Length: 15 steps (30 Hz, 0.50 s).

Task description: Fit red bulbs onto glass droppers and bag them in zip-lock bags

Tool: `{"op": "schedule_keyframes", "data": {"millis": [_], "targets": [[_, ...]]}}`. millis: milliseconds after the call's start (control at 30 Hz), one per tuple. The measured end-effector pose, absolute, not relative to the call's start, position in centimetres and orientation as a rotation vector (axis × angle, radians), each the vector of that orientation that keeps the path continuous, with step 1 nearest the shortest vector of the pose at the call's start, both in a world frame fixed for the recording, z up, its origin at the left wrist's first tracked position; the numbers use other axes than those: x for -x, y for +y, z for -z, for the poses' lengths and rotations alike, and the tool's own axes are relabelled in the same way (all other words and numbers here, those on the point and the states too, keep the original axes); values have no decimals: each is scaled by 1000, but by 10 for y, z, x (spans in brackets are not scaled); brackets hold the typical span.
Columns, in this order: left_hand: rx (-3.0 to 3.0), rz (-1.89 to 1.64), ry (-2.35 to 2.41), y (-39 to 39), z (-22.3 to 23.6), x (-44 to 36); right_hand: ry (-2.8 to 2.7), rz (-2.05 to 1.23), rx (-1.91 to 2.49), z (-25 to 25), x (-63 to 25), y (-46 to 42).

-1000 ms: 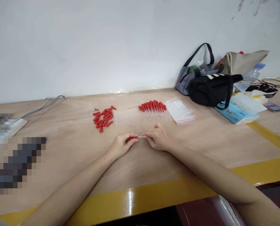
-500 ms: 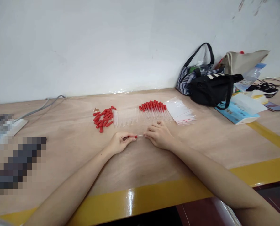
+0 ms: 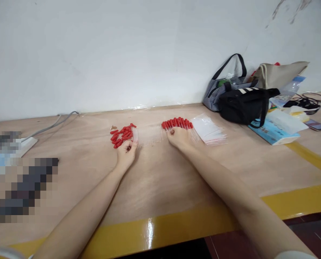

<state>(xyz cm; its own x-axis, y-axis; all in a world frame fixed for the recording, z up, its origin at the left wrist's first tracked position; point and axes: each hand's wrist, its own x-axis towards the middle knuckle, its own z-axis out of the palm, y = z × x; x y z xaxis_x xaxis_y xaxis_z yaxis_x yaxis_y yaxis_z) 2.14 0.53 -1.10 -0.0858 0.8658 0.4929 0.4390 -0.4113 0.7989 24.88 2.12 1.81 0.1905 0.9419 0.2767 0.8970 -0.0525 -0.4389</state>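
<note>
My left hand point(image 3: 126, 154) is curled at the front edge of a loose pile of red rubber bulbs point(image 3: 118, 138). Its fingertips are closed over the pile's near right side, and what they hold is hidden. To the right of the pile lies a row of clear glass tubes point(image 3: 150, 136). My right hand point(image 3: 178, 136) pinches a dropper at the left end of a row of droppers, whose red bulbs point(image 3: 179, 122) point to the wall. The hand covers part of their clear stems. Right of them lies a fanned stack of clear zip bags point(image 3: 209, 130).
A striped bag point(image 3: 212, 95) and a black bag point(image 3: 239, 104) lean by the wall at the back right. Near them are a blue tissue pack point(image 3: 275, 131), a phone point(image 3: 318, 125) and black cables. A grey cable point(image 3: 51, 126) runs along the left. Yellow tape point(image 3: 173, 226) edges the table.
Both hands were together at the front with a bulb and a glass tube between them. They have parted: the left moved to the bulb pile, the right forward to the dropper row.
</note>
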Motion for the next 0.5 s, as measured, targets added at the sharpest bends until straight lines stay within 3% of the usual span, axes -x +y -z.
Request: {"op": "schedule_keyframes", "data": {"millis": [500], "targets": [[-1712, -1527, 1372, 8, 16, -22, -1674, -37, 2099, -5, -234, 38]]}}
